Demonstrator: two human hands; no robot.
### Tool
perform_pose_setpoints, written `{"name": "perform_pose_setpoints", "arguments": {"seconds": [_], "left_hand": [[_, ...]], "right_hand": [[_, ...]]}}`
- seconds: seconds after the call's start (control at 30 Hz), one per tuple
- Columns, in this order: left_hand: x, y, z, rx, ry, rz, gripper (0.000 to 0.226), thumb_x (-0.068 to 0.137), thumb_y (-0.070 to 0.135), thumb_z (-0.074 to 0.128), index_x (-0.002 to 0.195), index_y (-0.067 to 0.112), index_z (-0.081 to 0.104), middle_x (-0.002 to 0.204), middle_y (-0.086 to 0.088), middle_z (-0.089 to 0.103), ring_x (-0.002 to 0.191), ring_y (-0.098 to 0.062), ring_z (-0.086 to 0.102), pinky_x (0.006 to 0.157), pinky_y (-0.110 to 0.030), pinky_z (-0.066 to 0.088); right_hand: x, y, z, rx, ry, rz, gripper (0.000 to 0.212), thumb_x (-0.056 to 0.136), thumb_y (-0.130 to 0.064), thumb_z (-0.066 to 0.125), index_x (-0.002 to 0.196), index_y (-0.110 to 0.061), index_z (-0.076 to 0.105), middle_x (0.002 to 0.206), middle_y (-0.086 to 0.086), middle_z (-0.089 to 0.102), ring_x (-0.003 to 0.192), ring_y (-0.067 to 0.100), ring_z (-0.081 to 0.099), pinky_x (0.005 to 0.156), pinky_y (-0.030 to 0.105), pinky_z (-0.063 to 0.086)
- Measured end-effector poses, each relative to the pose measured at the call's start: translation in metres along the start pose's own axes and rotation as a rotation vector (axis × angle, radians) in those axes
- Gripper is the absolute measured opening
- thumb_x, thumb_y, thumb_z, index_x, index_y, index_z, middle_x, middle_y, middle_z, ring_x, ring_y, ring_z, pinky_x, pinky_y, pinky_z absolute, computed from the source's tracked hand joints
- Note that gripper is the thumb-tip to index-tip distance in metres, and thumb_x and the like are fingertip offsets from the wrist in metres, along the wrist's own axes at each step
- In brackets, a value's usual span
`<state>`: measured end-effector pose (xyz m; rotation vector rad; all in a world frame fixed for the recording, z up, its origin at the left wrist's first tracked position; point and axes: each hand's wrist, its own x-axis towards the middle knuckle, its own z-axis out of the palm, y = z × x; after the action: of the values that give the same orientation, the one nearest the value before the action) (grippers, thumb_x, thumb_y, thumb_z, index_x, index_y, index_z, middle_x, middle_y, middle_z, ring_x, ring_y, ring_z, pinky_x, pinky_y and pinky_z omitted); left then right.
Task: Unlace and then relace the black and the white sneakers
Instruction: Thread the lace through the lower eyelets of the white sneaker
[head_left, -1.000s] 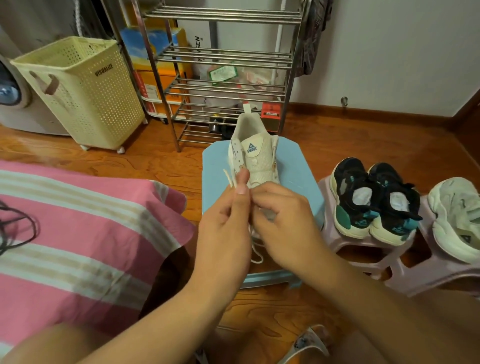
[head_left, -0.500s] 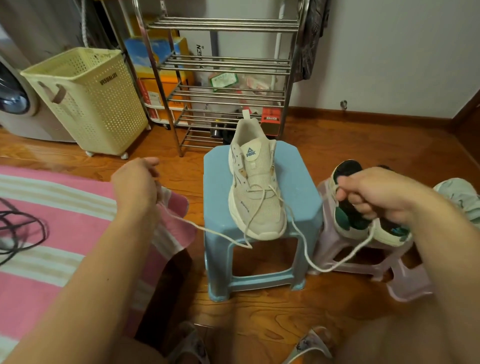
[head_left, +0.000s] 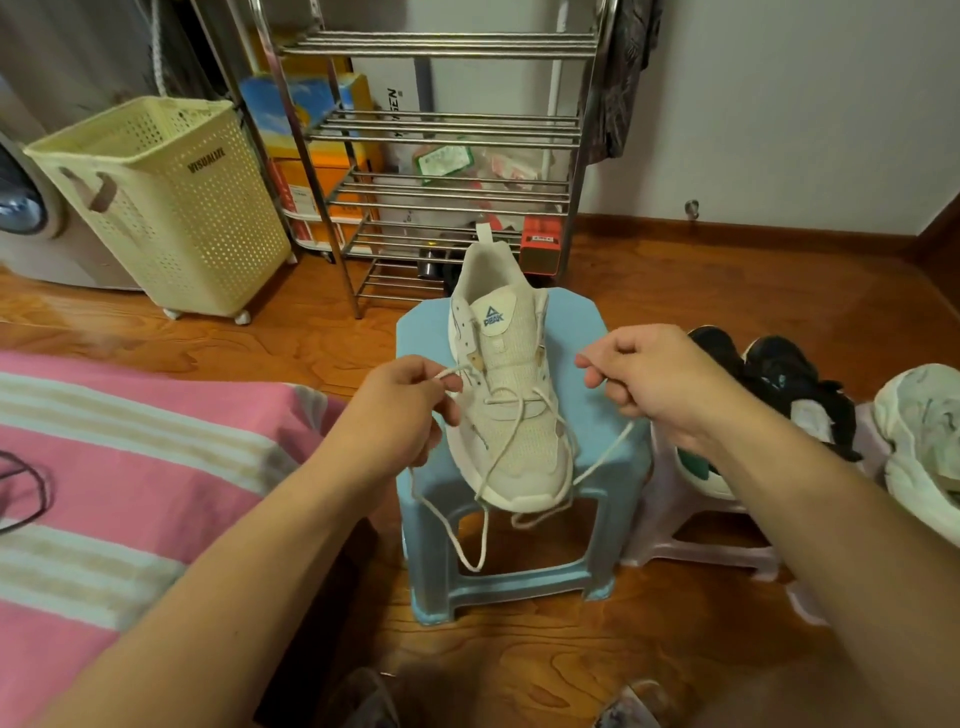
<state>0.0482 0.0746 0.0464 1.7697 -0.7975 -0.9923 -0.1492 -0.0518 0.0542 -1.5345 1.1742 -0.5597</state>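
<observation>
A cream-white sneaker (head_left: 511, 374) stands on a light blue stool (head_left: 587, 415), toe toward me. Its white lace (head_left: 498, 447) runs through the lowest eyelets only, with both ends hanging loose over the stool's front. My left hand (head_left: 400, 410) pinches one lace end just left of the sneaker. At the sneaker's right, my right hand (head_left: 649, 379) grips the other lace end. Two black sneakers (head_left: 779, 384) with white and green trim sit on a pale pink stool (head_left: 670, 509) to the right. A second white sneaker (head_left: 919, 436) lies at the right edge.
A metal shoe rack (head_left: 441, 156) stands behind the blue stool, with a yellow laundry basket (head_left: 171, 208) to its left. A pink striped cloth (head_left: 119, 478) covers the left foreground. The floor is wood.
Both hands were pulling the lace ends wide apart half a second ago. They have come back in beside the sneaker, and the lace now hangs slack.
</observation>
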Motion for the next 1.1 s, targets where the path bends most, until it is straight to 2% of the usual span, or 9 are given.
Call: {"name": "perform_pose_setpoints", "arguments": {"seconds": [0.17,0.27,0.37,0.47,0.6,0.7,0.8,0.9,1.1], "left_hand": [[0.008,-0.002,0.004,-0.038,-0.041,0.072,0.030,0.102,0.038,0.057,0.087,0.019,0.076,0.048,0.006,0.038,0.043,-0.012,0.024,0.044,-0.025,0.021],[0.016,-0.003,0.007,-0.033,0.091,0.137,0.027,0.099,0.032,0.064,0.079,0.020,0.078,0.051,0.007,0.047,0.047,-0.011,0.032,0.048,-0.029,0.028],[0.020,-0.001,0.006,-0.118,0.173,0.102,0.023,0.104,0.018,0.055,0.093,0.015,0.075,0.058,0.005,0.053,0.044,-0.006,0.039,0.044,-0.023,0.034],[0.020,0.000,0.004,-0.224,0.253,0.029,0.021,0.105,0.016,0.050,0.097,0.013,0.070,0.053,0.007,0.044,0.039,-0.006,0.035,0.039,-0.023,0.030],[0.015,-0.006,0.008,-0.265,0.211,-0.054,0.025,0.105,0.030,0.054,0.096,0.008,0.064,0.058,0.001,0.045,0.042,-0.009,0.034,0.040,-0.024,0.029],[0.006,-0.015,0.012,-0.376,0.149,-0.132,0.018,0.105,0.016,0.052,0.108,0.002,0.063,0.075,-0.006,0.063,0.045,-0.009,0.042,0.040,-0.022,0.036],[-0.003,-0.024,0.020,-0.536,0.093,-0.208,0.016,0.106,0.008,0.048,0.114,-0.002,0.057,0.084,-0.012,0.068,0.043,-0.012,0.045,0.039,-0.023,0.040],[-0.001,-0.029,0.030,-0.603,0.083,-0.197,0.014,0.104,0.005,0.051,0.111,-0.005,0.058,0.079,-0.013,0.062,0.042,-0.014,0.045,0.040,-0.023,0.040],[0.013,-0.029,0.038,-0.646,0.066,-0.218,0.011,0.098,0.003,0.058,0.099,-0.002,0.067,0.063,-0.009,0.051,0.041,-0.011,0.040,0.038,-0.018,0.032]], "right_hand": [[0.005,0.002,0.010,-0.059,-0.046,-0.004,0.008,0.094,-0.003,0.065,0.095,-0.007,0.072,0.085,0.012,0.076,0.052,0.005,0.054,0.047,0.018,0.043],[0.007,0.004,0.016,-0.130,-0.016,-0.018,0.006,0.090,-0.007,0.072,0.089,-0.012,0.075,0.080,0.010,0.076,0.054,0.008,0.058,0.053,0.026,0.046],[0.009,0.006,0.016,-0.305,0.059,-0.109,0.011,0.091,-0.017,0.073,0.081,-0.022,0.076,0.073,-0.002,0.073,0.058,0.006,0.061,0.064,0.034,0.053],[0.007,0.004,0.021,-0.499,0.110,-0.334,0.013,0.089,-0.024,0.075,0.080,-0.033,0.075,0.078,-0.015,0.066,0.078,0.005,0.059,0.075,0.026,0.047],[0.005,-0.002,0.039,-0.565,0.088,-0.500,0.005,0.090,-0.025,0.074,0.092,-0.029,0.077,0.086,-0.016,0.063,0.083,-0.003,0.056,0.071,0.006,0.038],[0.002,0.001,0.059,-0.623,0.142,-0.507,0.003,0.090,-0.027,0.073,0.088,-0.027,0.074,0.086,-0.016,0.061,0.085,0.003,0.055,0.069,0.008,0.036],[-0.002,0.007,0.080,-0.674,0.229,-0.500,0.010,0.089,-0.024,0.071,0.079,-0.026,0.070,0.079,-0.013,0.056,0.085,0.013,0.049,0.067,0.024,0.036],[-0.004,0.007,0.092,-0.690,0.310,-0.479,0.012,0.088,-0.020,0.069,0.076,-0.021,0.070,0.077,-0.005,0.059,0.084,0.018,0.046,0.071,0.034,0.039],[-0.010,-0.003,0.105,-0.783,0.384,-0.350,0.016,0.091,-0.026,0.063,0.084,-0.014,0.071,0.087,0.003,0.065,0.083,0.019,0.044,0.069,0.032,0.032]]}}
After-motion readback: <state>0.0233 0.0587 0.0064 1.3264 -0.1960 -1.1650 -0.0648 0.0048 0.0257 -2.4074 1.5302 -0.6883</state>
